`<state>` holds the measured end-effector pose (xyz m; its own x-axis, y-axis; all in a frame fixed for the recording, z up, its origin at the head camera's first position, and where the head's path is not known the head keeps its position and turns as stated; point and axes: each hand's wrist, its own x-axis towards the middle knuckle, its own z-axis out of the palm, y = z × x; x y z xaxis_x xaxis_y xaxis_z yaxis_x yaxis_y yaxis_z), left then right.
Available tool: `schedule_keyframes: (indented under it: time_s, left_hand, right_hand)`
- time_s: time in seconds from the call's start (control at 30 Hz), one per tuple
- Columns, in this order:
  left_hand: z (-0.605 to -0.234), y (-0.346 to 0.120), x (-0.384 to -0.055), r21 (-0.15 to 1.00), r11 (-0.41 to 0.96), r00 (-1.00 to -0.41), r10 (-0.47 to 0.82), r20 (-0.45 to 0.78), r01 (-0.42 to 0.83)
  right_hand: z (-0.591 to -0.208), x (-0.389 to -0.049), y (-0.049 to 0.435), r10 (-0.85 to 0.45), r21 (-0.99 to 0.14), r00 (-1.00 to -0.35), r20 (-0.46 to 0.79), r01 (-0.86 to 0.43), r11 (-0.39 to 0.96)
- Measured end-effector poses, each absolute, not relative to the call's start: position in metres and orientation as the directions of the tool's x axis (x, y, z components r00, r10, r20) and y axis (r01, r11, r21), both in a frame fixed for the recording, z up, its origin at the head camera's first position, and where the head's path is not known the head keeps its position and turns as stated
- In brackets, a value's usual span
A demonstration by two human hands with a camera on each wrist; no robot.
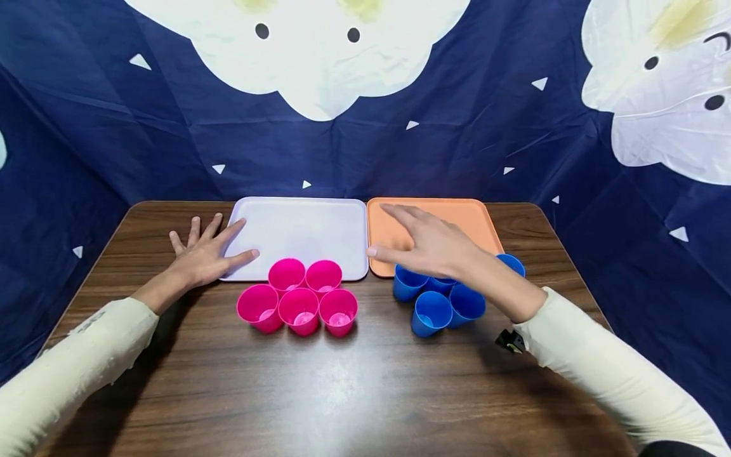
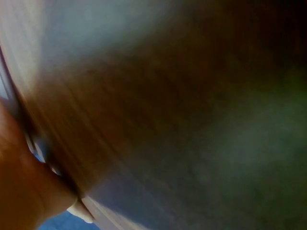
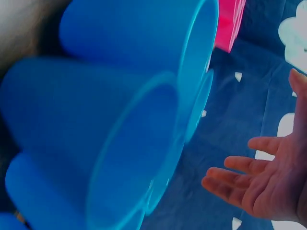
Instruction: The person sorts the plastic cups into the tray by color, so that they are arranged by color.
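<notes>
- Five pink cups [image 1: 299,309] stand bunched by the lavender tray [image 1: 308,235]; bumping one could topple neighbours.
- Left hand [image 1: 201,259], fingers spread, lies at that tray's edge; pressing could slide it.
- Right hand [image 1: 434,246], wide and empty, hangs with its wrist above blue cups [image 1: 432,314]; dipping might tip them.

You work in what looks like a staged booth, your wood-grain table [image 1: 371,406] walled behind and on both sides by navy cloud-print cloth [image 1: 320,152].
</notes>
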<state>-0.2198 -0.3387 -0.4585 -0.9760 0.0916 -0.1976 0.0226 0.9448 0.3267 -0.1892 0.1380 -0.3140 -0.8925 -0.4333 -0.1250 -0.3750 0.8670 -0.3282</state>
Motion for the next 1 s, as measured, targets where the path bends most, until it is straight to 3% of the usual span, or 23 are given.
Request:
schedule_keyframes:
  time_s: [0.67, 1.0]
  left_hand:
    - [-0.459, -0.337, -0.22, 0.312, 0.95, -0.98, 0.089, -0.177, 0.03]
    - [-0.46, -0.339, -0.22, 0.328, 0.938, -0.973, 0.167, -0.161, 0.106]
  right_hand:
    - [-0.328, -0.142, 0.086, -0.662, -0.386, -0.711, -0.236, -0.557, 0.736]
    - [-0.332, -0.136, 0.08, -0.678, -0.44, -0.69, -0.253, -0.542, 0.716]
